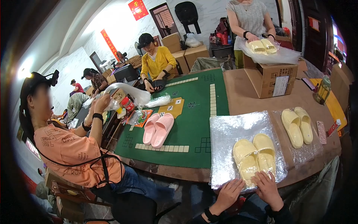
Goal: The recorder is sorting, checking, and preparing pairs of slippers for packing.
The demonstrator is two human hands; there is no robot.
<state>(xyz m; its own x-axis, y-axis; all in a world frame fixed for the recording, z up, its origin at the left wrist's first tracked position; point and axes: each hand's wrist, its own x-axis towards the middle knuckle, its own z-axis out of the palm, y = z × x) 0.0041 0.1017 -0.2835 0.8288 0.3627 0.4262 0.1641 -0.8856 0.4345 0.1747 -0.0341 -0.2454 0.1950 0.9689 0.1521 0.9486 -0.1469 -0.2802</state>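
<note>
At 6 o'clock table edge: our left hand [228, 194] and right hand [267, 189], fingers spread flat, pinning clear plastic bag [227, 138] under yellow slippers [254, 155], probably steadying it.

Left hand [228, 194]: bare, fingers without rings, entering at the lower centre of the frame.
Left wrist: a black band worn snug just below the hand.
Right hand [267, 189]: bare, no rings or glove visible, lower centre-right of the frame.
Right wrist: edge of a dark sleeve or cuff at the bottom of the frame; which of the two cannot be told.
Lap: dark clothing between the forearms.
</note>
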